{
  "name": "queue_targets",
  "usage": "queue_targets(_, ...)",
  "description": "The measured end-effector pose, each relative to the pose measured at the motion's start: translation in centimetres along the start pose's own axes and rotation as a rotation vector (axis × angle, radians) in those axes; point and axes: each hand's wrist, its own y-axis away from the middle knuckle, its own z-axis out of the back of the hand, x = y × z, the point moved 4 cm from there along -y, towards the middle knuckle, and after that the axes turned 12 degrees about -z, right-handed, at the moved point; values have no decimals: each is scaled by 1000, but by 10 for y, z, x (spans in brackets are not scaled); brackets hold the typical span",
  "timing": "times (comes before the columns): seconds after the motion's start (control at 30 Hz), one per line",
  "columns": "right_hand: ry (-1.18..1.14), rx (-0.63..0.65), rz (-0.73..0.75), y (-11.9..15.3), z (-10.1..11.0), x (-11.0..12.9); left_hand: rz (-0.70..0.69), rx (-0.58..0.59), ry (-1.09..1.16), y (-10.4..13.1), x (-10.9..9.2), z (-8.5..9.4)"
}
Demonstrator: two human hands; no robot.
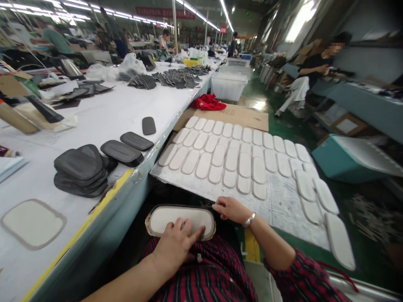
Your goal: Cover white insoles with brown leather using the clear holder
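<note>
While the two hands are kept apart, one oval piece with a white face and a dark rim is shared between them, resting over the lap. Its face is covered in part by the left hand, whose fingers are laid out on the white surface. At its far right end the right hand is placed, with fingers curled; whether the rim is pinched there cannot be told. A bracelet is worn on that wrist. Beyond the right hand, a board is lined with rows of white pads, some overlapped, and a red cloth is seen past them. To the left of the left hand, a light pad is laid on the counter, and farther ahead dark pads are stacked near the yellow edge strip.
</note>
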Motion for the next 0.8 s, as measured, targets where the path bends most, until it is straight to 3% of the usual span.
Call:
queue_targets(0.13, -166, 121, -104, 11, -22, -15, 0, -18, 0, 2, 0, 1)
queue_targets(0.27, -181, 174, -92, 10, -29, -11, -4, -10, 19, 3, -1, 3)
queue_targets(0.67, 62, -55, 116, 4, -9, 26, 41, -37, -11, 2, -6, -4)
queue_targets(0.8, 23, -79, 91, -4, -12, 28, 93, -84, -11, 5, -10, -12)
